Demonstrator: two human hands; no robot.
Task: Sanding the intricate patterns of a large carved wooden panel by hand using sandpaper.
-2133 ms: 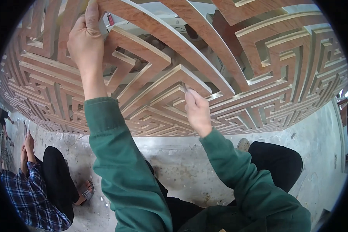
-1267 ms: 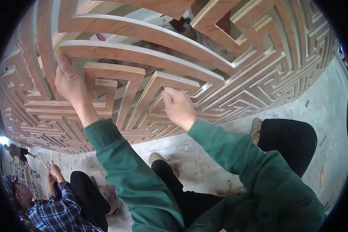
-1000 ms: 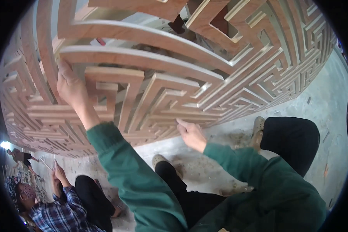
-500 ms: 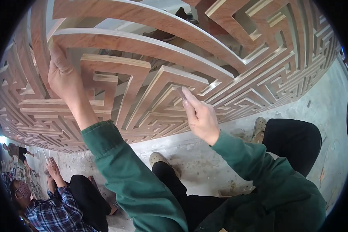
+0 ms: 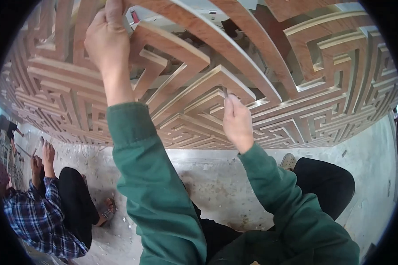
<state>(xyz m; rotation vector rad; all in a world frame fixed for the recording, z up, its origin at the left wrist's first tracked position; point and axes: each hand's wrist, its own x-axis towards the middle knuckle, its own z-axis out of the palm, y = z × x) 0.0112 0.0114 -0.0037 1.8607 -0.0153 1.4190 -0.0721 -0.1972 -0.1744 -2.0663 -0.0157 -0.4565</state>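
Observation:
A large wooden lattice panel (image 5: 172,39), cut in a maze-like pattern with reddish faces and pale layered edges, fills the upper view. My left hand (image 5: 108,42) is closed around one of its bars at the upper left; the fingertips are partly hidden. Lower and to the right, my right hand (image 5: 238,119) pinches a thin, flat greyish strip (image 5: 225,92). The strip's tip is at the cut edges of the pattern, near a corner of nested bars. Whether it touches the wood I cannot tell.
At the lower left, a co-worker in a plaid shirt (image 5: 40,216) sits with both hands raised, holding a thin tool (image 5: 24,151). Another person (image 5: 8,128) is farther back. My bent knee (image 5: 325,185) is at the right, above the speckled concrete floor (image 5: 221,176).
The view has shifted, so the panel appears turned. My left hand shows higher and farther right, still on the panel. My right hand has turned more upright, still pinching the strip.

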